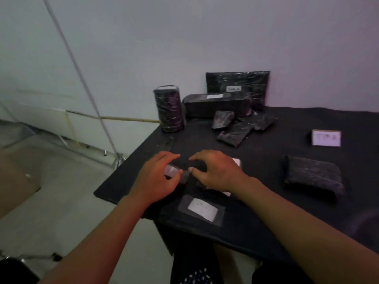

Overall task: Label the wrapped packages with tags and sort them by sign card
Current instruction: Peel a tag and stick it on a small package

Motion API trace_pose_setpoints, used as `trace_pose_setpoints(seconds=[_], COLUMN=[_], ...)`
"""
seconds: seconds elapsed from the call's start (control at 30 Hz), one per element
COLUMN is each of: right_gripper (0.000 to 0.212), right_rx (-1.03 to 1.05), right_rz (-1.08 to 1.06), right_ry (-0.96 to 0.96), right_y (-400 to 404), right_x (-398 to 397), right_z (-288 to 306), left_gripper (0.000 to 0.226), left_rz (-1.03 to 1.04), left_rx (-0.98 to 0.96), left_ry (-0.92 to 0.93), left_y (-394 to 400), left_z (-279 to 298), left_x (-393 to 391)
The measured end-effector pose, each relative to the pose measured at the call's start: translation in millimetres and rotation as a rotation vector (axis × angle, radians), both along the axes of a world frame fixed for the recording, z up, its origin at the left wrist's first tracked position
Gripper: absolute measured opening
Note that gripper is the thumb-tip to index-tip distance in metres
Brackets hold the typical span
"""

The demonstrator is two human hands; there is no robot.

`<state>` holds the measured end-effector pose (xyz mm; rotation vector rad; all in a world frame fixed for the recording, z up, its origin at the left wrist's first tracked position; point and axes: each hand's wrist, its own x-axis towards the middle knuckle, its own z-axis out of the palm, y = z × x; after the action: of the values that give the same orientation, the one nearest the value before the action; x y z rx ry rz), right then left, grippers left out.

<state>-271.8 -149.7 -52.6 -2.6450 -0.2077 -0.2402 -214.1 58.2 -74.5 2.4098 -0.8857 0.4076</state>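
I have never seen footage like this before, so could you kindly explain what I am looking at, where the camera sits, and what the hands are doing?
There is no machine here. The single picture comes from a wide-angle camera worn on a person's head, looking forward and down at their own bare arms.

The left hand holds what looks like a roll of clear tape. The right hand pinches near the roll, perhaps at the tape's end; that is too dim to confirm.

On the black table lie dark wrapped packages: an upright cylinder, a long box with a flat package leaning on the wall behind it, some small flat ones, and a package at right. A sign card stands beyond it. A white tag lies nearest the person. Its writing is unreadable.
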Motion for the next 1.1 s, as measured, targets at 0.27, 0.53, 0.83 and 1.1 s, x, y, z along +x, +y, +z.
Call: trace_pose_setpoints(seconds=[0.27, 0.53, 0.83, 1.1], right_gripper=[0.039, 0.015, 0.017, 0.019], right_rx=[-0.018, 0.118, 0.813, 1.080], right_rz=[-0.030, -0.165, -0.323, -0.246], right_ry=[0.129, 0.287, 0.508, 0.608], right_y=[42.9, 57.8, 44.1, 17.5], right_x=[30.3, 44.7, 42.5, 27.7], right_z=[-8.0, -1.7, 28.0, 39.3], left_gripper=[0.060, 0.061, 0.058, 0.019], left_rz=[0.084, 0.068, 0.072, 0.076], left_rx=[0.076, 0.076, -0.035, -0.328], left_ry=[0.035, 0.021, -0.352, -0.257], left_y=[36.9, 35.9, 17.6, -19.0], left_z=[-20.4, -24.9, -6.1, 11.2], left_x=[3.9, 6.4, 6.4, -0.1])
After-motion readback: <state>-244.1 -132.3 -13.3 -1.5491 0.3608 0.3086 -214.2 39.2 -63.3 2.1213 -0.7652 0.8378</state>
